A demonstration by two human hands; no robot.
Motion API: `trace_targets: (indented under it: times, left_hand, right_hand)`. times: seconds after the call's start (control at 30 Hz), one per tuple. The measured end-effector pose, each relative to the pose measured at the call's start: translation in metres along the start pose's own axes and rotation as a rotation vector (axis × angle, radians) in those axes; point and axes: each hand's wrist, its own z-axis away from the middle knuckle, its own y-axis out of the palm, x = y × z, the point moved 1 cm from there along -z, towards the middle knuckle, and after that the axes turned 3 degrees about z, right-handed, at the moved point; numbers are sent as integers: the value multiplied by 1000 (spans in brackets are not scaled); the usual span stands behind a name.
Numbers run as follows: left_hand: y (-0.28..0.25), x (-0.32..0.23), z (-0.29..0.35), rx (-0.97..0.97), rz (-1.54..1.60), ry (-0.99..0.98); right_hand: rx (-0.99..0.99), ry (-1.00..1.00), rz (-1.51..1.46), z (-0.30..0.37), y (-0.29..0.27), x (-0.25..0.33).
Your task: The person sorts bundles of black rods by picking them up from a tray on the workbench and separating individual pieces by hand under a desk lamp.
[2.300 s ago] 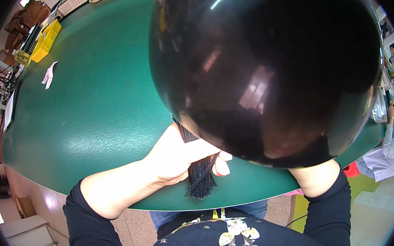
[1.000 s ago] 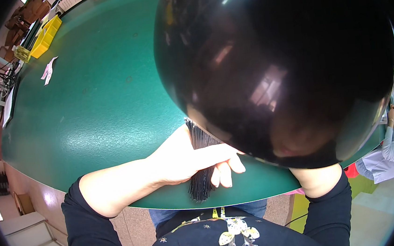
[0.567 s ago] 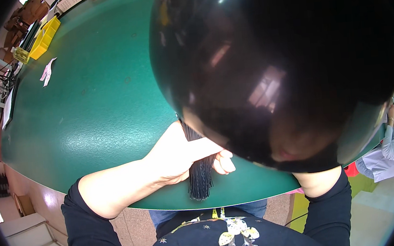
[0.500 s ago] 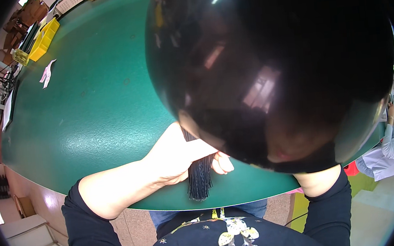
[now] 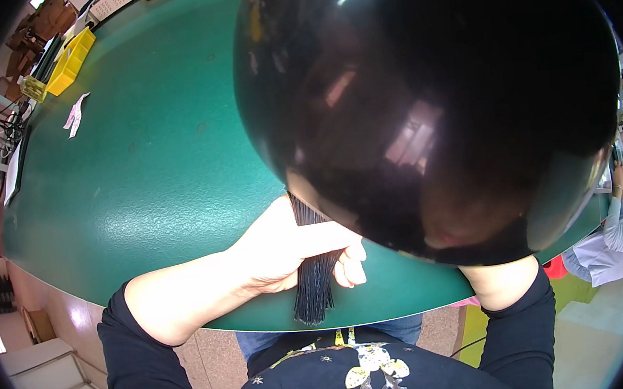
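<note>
My left hand (image 5: 279,245) is closed round a bundle of thin black strands (image 5: 312,291), whose loose ends hang below it by the table's near edge. Its thumb lies across the strands, and curled fingertips show on their right side. A large, glossy black rounded thing (image 5: 453,123) fills the upper right of the view; I cannot tell what it is. The bundle's top end passes behind it. It also hides my right hand; only my right forearm (image 5: 503,285) shows below it.
I am at a green table (image 5: 159,148). A yellow bin (image 5: 71,61) stands at its far left, with a bottle (image 5: 33,88) beside it. A pinkish-white scrap (image 5: 76,116) lies nearby. At the far right a person (image 5: 612,242) in light clothing sits.
The lower end of the bundle has shifted slightly left and down. My left hand's fingertips show a little more. The glossy black thing sits slightly higher in view.
</note>
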Motion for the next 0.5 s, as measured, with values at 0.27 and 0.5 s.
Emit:
trace_targets:
  times: [0.27, 0.5]
  left_hand:
    - [3, 0, 1, -25, -16, -16]
    - [2, -1, 0, -21, 17, -9]
  right_hand:
    - [12, 16, -19, 0, 2, -1]
    - [18, 27, -34, -3, 6, -1]
